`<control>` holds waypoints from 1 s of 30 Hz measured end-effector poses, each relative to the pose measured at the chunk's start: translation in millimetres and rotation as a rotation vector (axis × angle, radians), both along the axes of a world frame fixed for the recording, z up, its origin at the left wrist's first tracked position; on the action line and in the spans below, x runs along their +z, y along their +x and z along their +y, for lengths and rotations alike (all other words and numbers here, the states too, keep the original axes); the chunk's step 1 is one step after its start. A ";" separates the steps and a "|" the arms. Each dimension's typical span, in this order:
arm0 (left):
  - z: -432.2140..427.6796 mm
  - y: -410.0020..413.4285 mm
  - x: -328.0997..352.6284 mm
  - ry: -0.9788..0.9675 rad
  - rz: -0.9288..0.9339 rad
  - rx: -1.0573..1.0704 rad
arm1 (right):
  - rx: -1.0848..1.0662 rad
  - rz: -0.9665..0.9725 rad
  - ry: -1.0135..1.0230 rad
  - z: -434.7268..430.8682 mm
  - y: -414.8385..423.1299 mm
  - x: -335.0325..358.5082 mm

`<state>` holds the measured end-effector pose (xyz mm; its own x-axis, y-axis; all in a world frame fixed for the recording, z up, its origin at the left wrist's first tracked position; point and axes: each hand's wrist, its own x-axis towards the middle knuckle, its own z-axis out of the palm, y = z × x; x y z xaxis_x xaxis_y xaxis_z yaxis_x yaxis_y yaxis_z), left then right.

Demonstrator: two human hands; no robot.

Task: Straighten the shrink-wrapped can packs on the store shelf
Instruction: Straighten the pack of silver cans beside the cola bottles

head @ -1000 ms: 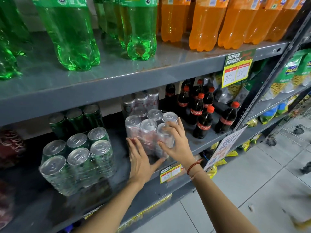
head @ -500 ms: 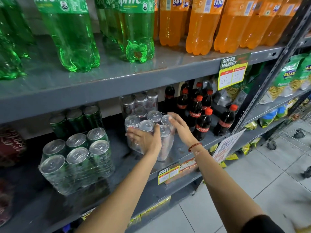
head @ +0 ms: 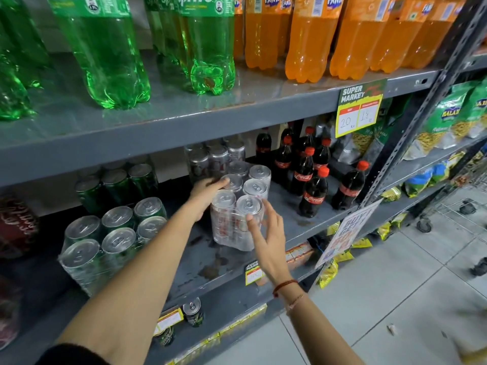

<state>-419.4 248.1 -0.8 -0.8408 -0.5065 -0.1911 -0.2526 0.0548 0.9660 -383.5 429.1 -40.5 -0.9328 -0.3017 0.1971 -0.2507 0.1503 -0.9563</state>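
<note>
A shrink-wrapped pack of silver cans (head: pixel 238 206) stands on the grey middle shelf (head: pixel 200 262), its long side running front to back. My left hand (head: pixel 207 194) rests against the pack's left rear side, fingers curled over a can top. In front of the pack's near right corner is my right hand (head: pixel 268 238), fingers spread and fingertips just touching the wrap. A second silver pack (head: pixel 216 159) stands right behind it. To the left is a green can pack (head: pixel 113 238), slightly skewed, with another green pack (head: pixel 118 180) behind.
Small cola bottles (head: pixel 311 180) stand close on the right of the silver pack. Big green bottles (head: pixel 105 61) and orange bottles (head: pixel 311 40) fill the shelf above. A price sign (head: pixel 358 109) hangs from its edge. A loose can (head: pixel 193 310) stands on the lower shelf.
The silver pack has turned and shifted slightly forward. My left hand slid from its front to its left rear. My right hand came off the right side and opened at the front corner.
</note>
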 end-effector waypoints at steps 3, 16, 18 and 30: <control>27.2 19.6 -1.0 -0.293 0.090 0.325 | -0.047 -0.004 -0.002 11.2 -33.7 16.2; 90.2 28.9 -39.8 -0.626 0.084 0.275 | 0.280 0.112 0.559 -24.0 -150.1 35.2; 65.0 29.5 -39.5 -0.623 0.108 0.183 | 0.204 0.144 0.548 -19.5 -141.8 30.4; 3.7 15.8 -4.0 -0.711 -0.121 -0.262 | 0.369 0.272 0.763 -0.6 -134.6 43.4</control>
<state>-403.6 251.8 -4.9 -0.9443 -0.3290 0.0074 -0.2476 0.7252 0.6425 -518.1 428.5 2.9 -0.7002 -0.7136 0.0198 -0.6131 0.5869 -0.5289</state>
